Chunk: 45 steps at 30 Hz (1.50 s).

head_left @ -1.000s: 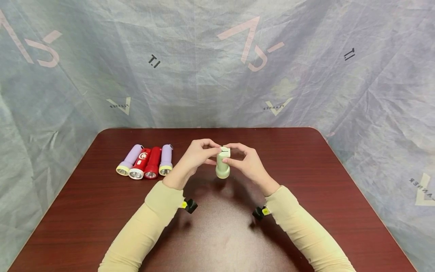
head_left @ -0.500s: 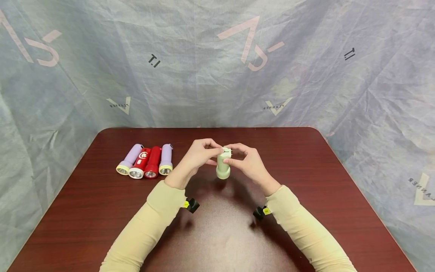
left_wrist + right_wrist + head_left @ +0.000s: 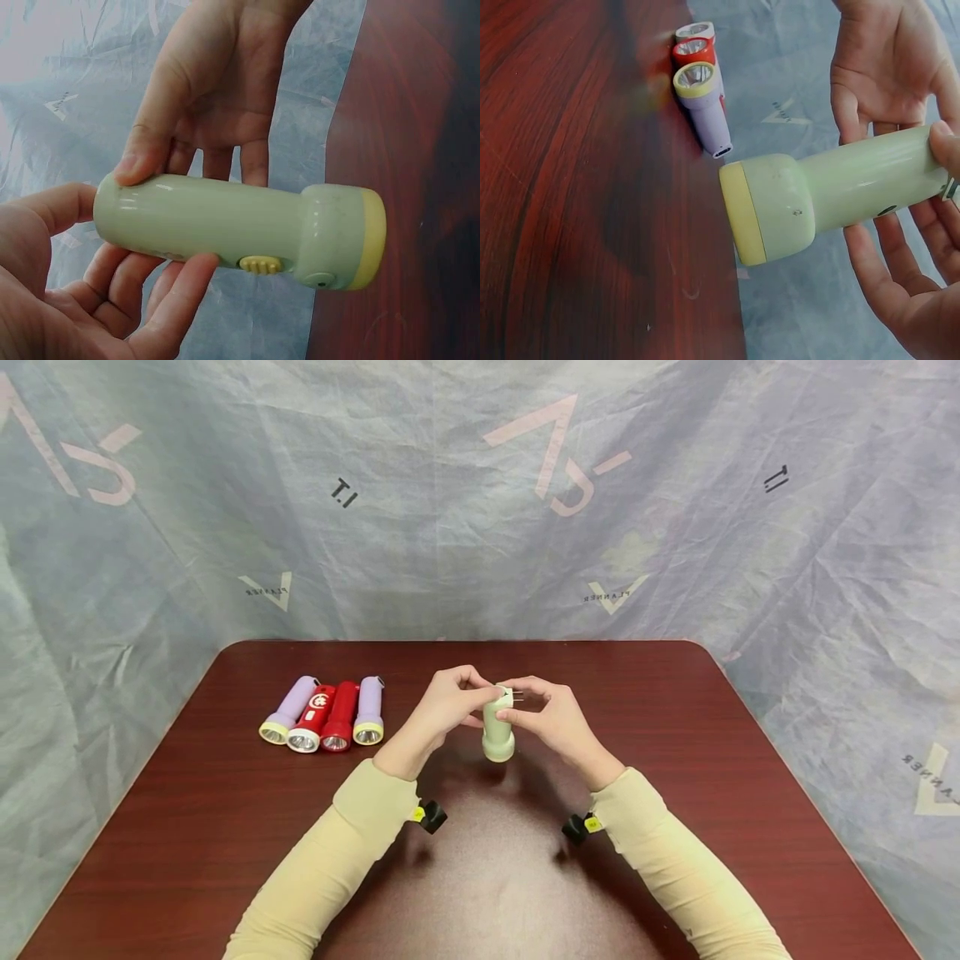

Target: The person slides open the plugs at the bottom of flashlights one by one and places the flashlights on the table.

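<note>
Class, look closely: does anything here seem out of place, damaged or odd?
Nothing looks spilled or broken. One oddity: two thin prongs stick out sideways from the tail of the held green flashlight; none show on the four flashlights on the table.

Blocked at centre of head frame by pale-green plastic flashlight point(image 3: 497, 733), gripped between left hand point(image 3: 452, 700) and right hand point(image 3: 557, 715). Hemmed at lower left and right by cream sleeves point(image 3: 352, 835) with inward-jutting black wrist cameras point(image 3: 432, 817). Passable up lower middle between cameras, over dark-red wood-grain table point(image 3: 495, 868); also across wide right side. Obstructed left of centre by close row: lavender flashlight with yellow rim point(image 3: 293, 704), red flashlight with white rim point(image 3: 312, 717), plain red flashlight point(image 3: 342, 712), second lavender flashlight point(image 3: 370, 704). Passable between row and left hand. Walled off along top by grey-blue fabric point(image 3: 450, 552).
</note>
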{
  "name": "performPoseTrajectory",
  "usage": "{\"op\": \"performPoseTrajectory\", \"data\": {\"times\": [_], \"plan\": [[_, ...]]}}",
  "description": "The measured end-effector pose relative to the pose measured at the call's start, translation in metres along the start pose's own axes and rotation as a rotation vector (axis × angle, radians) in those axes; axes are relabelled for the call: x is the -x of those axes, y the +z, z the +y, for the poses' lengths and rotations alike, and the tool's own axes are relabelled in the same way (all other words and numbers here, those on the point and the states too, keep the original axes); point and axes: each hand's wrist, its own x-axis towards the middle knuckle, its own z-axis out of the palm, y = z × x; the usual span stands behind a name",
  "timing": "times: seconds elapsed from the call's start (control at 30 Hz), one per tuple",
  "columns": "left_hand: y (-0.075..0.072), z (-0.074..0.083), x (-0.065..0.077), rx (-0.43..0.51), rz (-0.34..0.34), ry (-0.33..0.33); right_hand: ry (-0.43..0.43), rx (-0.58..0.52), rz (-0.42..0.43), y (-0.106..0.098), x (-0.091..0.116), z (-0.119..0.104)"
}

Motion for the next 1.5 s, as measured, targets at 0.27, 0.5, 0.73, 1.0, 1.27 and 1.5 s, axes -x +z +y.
{"op": "performPoseTrajectory", "data": {"times": [0.27,0.5,0.73,1.0,1.27,1.5], "plan": [[0.002,-0.002,-0.001,-0.013,0.008,0.006,0.023,-0.029,-0.002,0.000,0.001,-0.002],[0.002,0.000,-0.002,-0.029,-0.013,0.011,0.042,-0.035,-0.007,-0.003,0.001,-0.001],[0.003,-0.003,-0.004,-0.032,-0.023,0.023,0.061,-0.072,0.005,-0.012,-0.007,0.019],[0.012,-0.017,-0.008,0.023,-0.024,0.133,0.070,-0.208,0.035,-0.022,-0.012,0.028],[0.028,-0.043,-0.016,0.040,-0.026,0.230,0.131,-0.239,0.065,-0.033,-0.016,0.029],[0.037,-0.055,-0.018,0.043,-0.042,0.264,0.157,-0.247,0.075,-0.041,-0.018,0.032]]}}
